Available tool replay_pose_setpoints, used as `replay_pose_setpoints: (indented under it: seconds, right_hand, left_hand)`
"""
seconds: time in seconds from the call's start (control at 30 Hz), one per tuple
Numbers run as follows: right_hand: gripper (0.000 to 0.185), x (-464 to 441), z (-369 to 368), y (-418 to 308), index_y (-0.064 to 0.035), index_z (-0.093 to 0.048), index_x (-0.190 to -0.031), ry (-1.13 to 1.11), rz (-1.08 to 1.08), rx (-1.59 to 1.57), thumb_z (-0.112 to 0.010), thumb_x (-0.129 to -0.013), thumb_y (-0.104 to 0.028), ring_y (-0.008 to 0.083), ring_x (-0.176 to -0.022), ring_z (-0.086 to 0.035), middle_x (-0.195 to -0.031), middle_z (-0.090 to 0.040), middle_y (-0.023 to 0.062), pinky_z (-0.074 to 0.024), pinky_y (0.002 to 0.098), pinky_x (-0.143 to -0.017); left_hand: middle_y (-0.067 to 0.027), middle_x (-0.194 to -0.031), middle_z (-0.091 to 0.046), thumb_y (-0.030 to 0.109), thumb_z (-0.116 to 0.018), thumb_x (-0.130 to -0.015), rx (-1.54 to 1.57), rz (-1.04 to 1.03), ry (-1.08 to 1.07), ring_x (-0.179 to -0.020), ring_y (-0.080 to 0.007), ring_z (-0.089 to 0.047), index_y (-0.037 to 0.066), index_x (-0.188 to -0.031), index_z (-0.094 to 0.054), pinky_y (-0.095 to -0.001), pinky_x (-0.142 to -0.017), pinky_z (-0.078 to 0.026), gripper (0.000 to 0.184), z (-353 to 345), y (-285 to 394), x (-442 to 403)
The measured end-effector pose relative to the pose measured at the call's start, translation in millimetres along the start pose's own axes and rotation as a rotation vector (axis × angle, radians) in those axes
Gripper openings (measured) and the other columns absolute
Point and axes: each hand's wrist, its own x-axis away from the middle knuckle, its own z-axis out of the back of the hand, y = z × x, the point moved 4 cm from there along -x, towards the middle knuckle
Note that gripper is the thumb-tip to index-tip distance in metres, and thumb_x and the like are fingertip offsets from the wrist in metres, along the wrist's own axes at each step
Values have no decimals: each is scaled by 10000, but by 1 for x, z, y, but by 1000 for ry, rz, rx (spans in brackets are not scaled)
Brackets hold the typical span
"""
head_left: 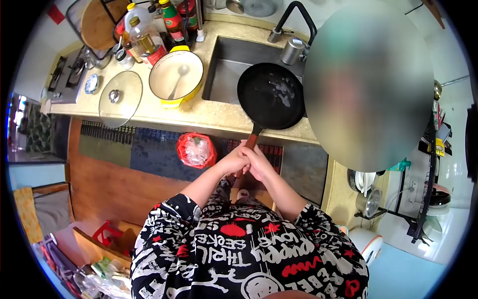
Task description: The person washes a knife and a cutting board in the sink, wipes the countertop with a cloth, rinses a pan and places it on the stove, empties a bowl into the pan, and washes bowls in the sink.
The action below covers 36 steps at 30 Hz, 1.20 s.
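A black frying pan (264,102) with a reddish-brown handle (252,138) is over the front edge of the sink (221,82). Pale wet-looking patches show on its inner surface. Around the handle, my left hand (236,160) and my right hand (259,163) are closed together, the fingers overlapping. On the counter to the left stands a yellow-rimmed white pot (167,74) with a spoon (179,78) in it. A glass lid (127,102) with a knob lies beside that pot, reaching past the counter's edge.
A black faucet (294,10) rises behind the sink. Bottles (145,42) crowd the back left, near a stove (67,74). A red plastic bag (195,150) sits on the floor mat (152,154). A large blurred patch hides the right of the counter.
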Motion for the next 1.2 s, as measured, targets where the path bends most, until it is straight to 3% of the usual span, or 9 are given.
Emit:
replay_pose_setpoints:
  seconds: [0.23, 0.27, 0.37, 0.5, 0.63, 0.67, 0.73, 0.93, 1.2]
  right_hand:
    - [440, 73, -25, 1, -102, -362, -1382, -161, 15, 178, -505, -999, -266, 151, -799, -576, -1095, -560, 76, -452, 264, -477]
    - [379, 88, -32, -1, -104, -425, -1338, -165, 23, 189, -508, -1013, -280, 113, -751, -589, -1016, -578, 35, -457, 235, -449]
    - [361, 120, -50, 2, -106, -437, -1323, -280, -11, 269, -498, -1022, -294, 107, -716, -590, -999, -587, 30, -462, 224, -462]
    - [377, 166, -94, 6, -74, -404, -1323, -380, -25, 263, -497, -1016, -272, 120, -645, -577, -1021, -579, 75, -460, 232, -462]
    - [368, 181, -132, 26, -51, -428, -1291, -586, -59, 350, -504, -1016, -283, 106, -750, -591, -1005, -578, 60, -479, 234, -494]
    - [338, 183, -145, 30, -88, -448, -1275, -631, -54, 383, -484, -1027, -314, 102, -660, -587, -974, -585, 54, -482, 221, -505]
    - [329, 186, -176, 34, -91, -450, -1269, -691, -37, 428, -486, -1026, -309, 103, -650, -583, -966, -581, 51, -480, 222, -506]
    - [178, 167, -275, 69, -105, -496, -1077, -801, -116, 541, -484, -1022, -274, 84, -574, -540, -892, -573, 20, -431, 217, -471]
    - [208, 111, -453, 121, -76, -466, -1096, -954, -194, 529, -478, -1022, -270, 104, -485, -523, -841, -565, 47, -457, 232, -443]
  left_hand:
    - [0, -668, -534, 43, -508, -901, 64, -179, 106, -486, -80, -513, 72, -1275, -400, -220, -431, -401, 391, -51, -1, 68]
    - [5, -673, -526, 57, -515, -907, 39, -168, 147, -494, -74, -506, 80, -1177, -422, -219, -433, -397, 286, -64, 7, 86]
    - [10, -663, -523, 74, -527, -908, 107, -193, 265, -490, -71, -500, 81, -1122, -441, -218, -431, -392, 231, -91, 18, 134]
    - [1, -602, -530, 46, -539, -856, 146, -246, 389, -479, -77, -513, 48, -949, -519, -216, -428, -382, 95, -115, 26, 196]
    - [-8, -600, -532, 84, -556, -846, 190, -292, 477, -477, -84, -512, 40, -931, -514, -227, -418, -372, 105, -108, 8, 247]
    - [-11, -597, -533, 91, -559, -844, 217, -324, 533, -475, -86, -511, 39, -924, -513, -229, -416, -369, 105, -108, 11, 261]
    - [-17, -580, -530, 82, -556, -833, 223, -370, 601, -464, -94, -512, 38, -901, -513, -234, -416, -378, 92, -95, 9, 283]
    - [1, -656, -527, 75, -568, -872, 267, -502, 742, -469, -71, -483, 85, -1116, -447, -211, -428, -376, 272, -41, 21, 362]
    - [-34, -616, -513, -11, -493, -809, 303, -482, 903, -469, -122, -513, 39, -1130, -409, -268, -431, -431, 335, 89, 54, 486]
